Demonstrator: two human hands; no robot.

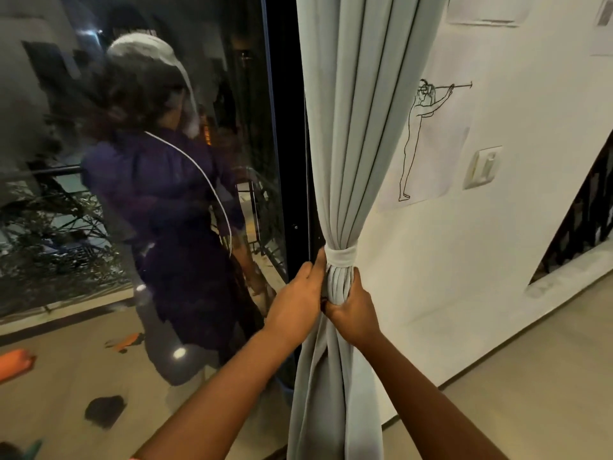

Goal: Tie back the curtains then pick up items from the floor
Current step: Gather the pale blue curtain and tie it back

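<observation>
Filling the left half of the frame: a dark glass door (pixel 139 194) at night, mirroring a person in dark purple clothing and scattered items on a pale floor (pixel 530 376). Reflected at lower left: an orange item (pixel 15 363), a second orange scrap (pixel 127 340) further in, a black item (pixel 105 410) below them. Running down the centre beside the glass: a black door frame (pixel 285 144). To the right of centre: a white wall (pixel 497 244) carrying a line drawing of a standing figure (pixel 419 141), a pale wall switch (pixel 483 166) just right of it, more paper sheets at upper right. At the right edge: a dark stair railing (pixel 587 224) above a wall opening.

Hanging from top centre down to the bottom edge: a pale grey-green curtain (pixel 358 111), gathered into a tight bundle at mid-height and cinched by a lighter tie-back (pixel 340 254) wrapped around it. Just below that band, at frame centre: right hand (pixel 352 310) wrapped around the bunched folds, fingers curled round the fabric, thumb up beside the pleats. On the bundle's left side: left hand (pixel 298 298), fingers reaching up along and behind the gathered cloth to the band's left end; whether gripping or only pressing, impossible to tell. Tie-back directly above the right hand, touching the left fingertips.
</observation>
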